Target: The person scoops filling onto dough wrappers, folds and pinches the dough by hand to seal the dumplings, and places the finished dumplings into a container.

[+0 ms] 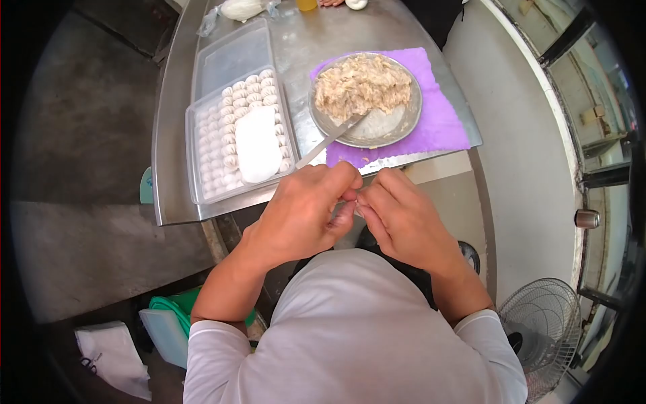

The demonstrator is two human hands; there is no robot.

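My left hand [306, 209] and my right hand [404, 212] meet in front of my chest, just off the table's near edge. The fingers of both are pinched together at the tips. A trace of something pale shows between them, but the fingers hide what it is. Beyond the hands, a round metal bowl [377, 141] holds a pale, chunky filling [363, 84]. A flat metal spreading tool [333, 139] leans on its rim, handle toward my left hand. At the left, a clear plastic box [193, 155] contains rows of pleated dumplings [240, 101], with a flat white piece [259, 145] lying over some.
The metal table [296, 40] carries a purple cloth [441, 108] under the bowl. Another person's hand [331, 3] shows at the far edge, near a yellow container [307, 4]. A wire fan [542, 330] stands low right; green tubs [176, 310] sit low left.
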